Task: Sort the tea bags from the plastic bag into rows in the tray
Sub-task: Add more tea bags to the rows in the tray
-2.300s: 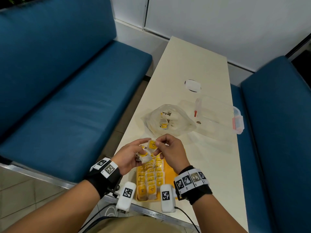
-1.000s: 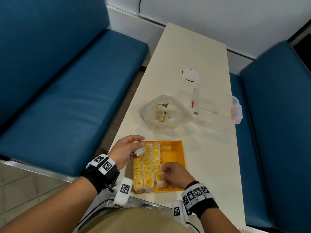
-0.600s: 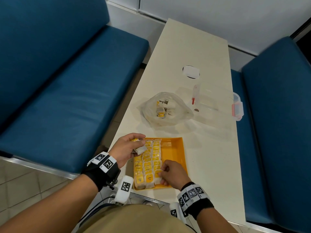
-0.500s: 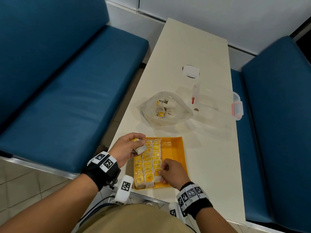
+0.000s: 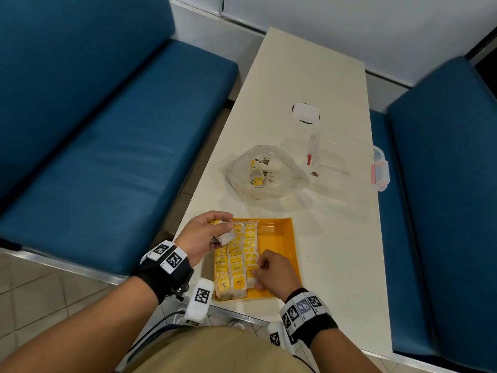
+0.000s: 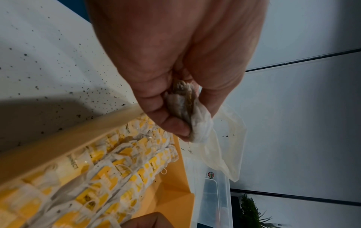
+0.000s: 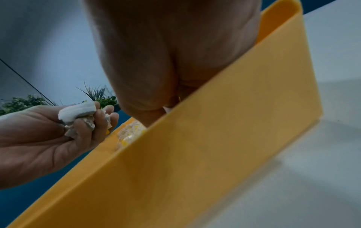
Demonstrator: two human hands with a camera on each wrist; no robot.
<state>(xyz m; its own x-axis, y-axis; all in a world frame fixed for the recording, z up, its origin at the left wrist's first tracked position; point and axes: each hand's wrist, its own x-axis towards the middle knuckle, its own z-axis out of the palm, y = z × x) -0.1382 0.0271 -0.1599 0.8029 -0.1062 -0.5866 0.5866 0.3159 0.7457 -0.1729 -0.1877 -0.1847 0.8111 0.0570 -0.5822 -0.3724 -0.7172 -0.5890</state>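
An orange tray (image 5: 279,238) lies at the table's near edge with rows of yellow-tagged tea bags (image 5: 236,257) filling its left part. My left hand (image 5: 226,230) hovers over the tray's far left corner and grips a small bunch of tea bags (image 5: 223,236), which also shows in the left wrist view (image 6: 187,108). My right hand (image 5: 256,273) is down in the tray's near part, fingers curled, pinching a tea bag (image 5: 251,274) at the near end of the third row. The plastic bag (image 5: 266,170) with more tea bags lies beyond the tray.
A clear lidded container (image 5: 341,162) with a pink clasp sits right of the plastic bag, and a small white round lid (image 5: 306,113) lies farther back. Blue benches flank the narrow white table (image 5: 336,251). The tray's right part is bare.
My right hand took a tea bag from the bunch in my left hand and lowered it into the tray's near end, where it stays. My left hand has barely moved.
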